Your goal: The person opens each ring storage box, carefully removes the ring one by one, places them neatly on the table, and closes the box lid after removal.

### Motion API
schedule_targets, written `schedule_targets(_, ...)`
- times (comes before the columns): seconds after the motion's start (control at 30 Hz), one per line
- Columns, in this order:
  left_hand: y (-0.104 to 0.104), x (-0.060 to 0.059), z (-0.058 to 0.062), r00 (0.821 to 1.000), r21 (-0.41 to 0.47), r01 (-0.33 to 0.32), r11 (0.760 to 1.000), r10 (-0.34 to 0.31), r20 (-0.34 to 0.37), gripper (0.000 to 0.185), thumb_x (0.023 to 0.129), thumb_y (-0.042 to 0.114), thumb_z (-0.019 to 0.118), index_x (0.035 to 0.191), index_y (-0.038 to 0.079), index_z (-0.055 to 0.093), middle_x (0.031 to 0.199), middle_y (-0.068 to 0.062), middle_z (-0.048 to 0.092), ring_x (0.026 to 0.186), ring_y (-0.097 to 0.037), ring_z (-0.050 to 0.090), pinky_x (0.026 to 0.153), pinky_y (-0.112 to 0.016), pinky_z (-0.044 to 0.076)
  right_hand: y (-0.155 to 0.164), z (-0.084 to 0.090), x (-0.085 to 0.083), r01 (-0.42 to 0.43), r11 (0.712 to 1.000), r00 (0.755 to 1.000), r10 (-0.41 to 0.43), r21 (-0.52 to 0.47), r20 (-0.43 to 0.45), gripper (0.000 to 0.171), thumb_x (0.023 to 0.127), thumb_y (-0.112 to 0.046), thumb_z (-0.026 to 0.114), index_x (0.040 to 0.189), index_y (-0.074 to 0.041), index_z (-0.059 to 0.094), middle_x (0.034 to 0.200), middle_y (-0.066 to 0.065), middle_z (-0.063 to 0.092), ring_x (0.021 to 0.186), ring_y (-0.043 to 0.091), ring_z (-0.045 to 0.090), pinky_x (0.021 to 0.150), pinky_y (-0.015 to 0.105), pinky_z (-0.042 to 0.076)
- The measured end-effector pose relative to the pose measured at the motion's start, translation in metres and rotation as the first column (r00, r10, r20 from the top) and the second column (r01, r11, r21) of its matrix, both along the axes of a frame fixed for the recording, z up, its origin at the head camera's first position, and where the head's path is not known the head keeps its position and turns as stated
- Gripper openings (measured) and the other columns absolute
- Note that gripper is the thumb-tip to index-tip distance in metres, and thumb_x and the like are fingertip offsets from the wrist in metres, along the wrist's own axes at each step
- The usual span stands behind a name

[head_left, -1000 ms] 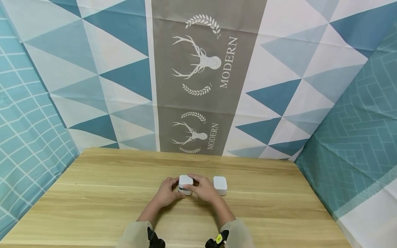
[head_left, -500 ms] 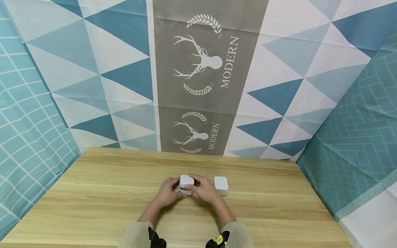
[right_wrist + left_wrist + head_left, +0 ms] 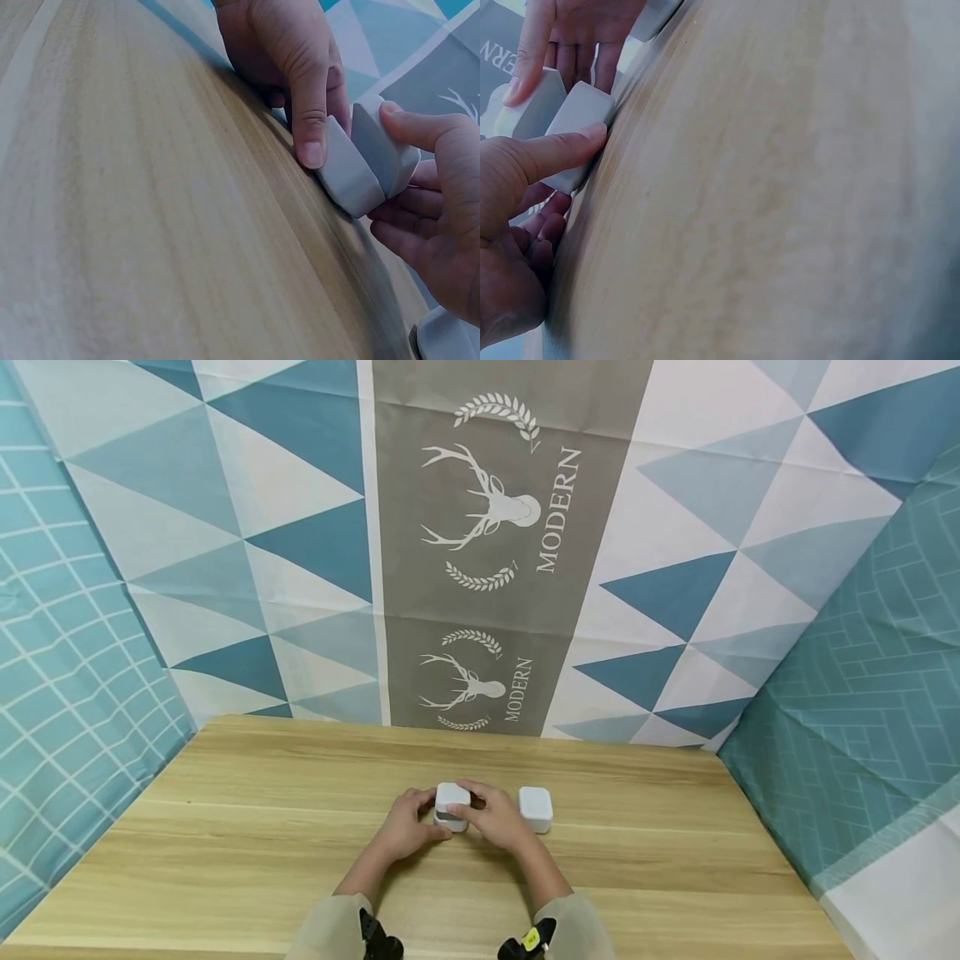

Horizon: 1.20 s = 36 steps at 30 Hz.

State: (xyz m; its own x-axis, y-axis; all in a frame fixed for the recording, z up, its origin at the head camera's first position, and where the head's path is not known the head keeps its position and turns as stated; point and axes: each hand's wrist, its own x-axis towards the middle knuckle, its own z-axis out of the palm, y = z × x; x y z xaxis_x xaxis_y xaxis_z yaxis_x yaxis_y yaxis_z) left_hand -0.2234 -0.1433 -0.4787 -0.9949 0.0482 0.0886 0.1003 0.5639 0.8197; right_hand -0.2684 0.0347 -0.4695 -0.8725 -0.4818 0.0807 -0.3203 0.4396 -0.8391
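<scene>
Two white rounded-square blocks sit one over the other in the middle of the wooden table. My left hand (image 3: pixel 405 827) grips the lower block (image 3: pixel 349 176) against the tabletop, its thumb along the near side. With thumb and fingers, my right hand (image 3: pixel 495 818) holds the upper block (image 3: pixel 453 793) from the right. The right wrist view shows the upper block tilted, a wedge-shaped gap between the two that closes at the right hand's side. My left fingers behind the lower block are partly hidden.
Another white rounded block (image 3: pixel 536 809) stands on the wooden table (image 3: pixel 262 843), just right of my right hand. A patterned cloth wall (image 3: pixel 465 677) rises behind the table's far edge, with tile-print cloths at both sides.
</scene>
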Motion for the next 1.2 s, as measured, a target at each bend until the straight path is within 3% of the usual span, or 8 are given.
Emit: schedule_targets(1.2, 0.0006, 0.0001, 0.0010, 1.000, -0.006, 0.003, 1.000, -0.003, 0.011, 0.071, 0.071, 0.019, 0.081, 0.130, -0.004, 0.050, 0.112, -0.012, 0.056, 0.109, -0.029, 0.050, 0.095, -0.049, 0.042, -0.0004, 0.0001, -0.0002, 0.015, 1.000, 1.000, -0.015, -0.018, 0.012, 0.058, 0.087, -0.046, 0.060, 0.131, -0.009, 0.055, 0.129, 0.011, 0.058, 0.114, 0.024, 0.058, 0.094, 0.041, 0.048)
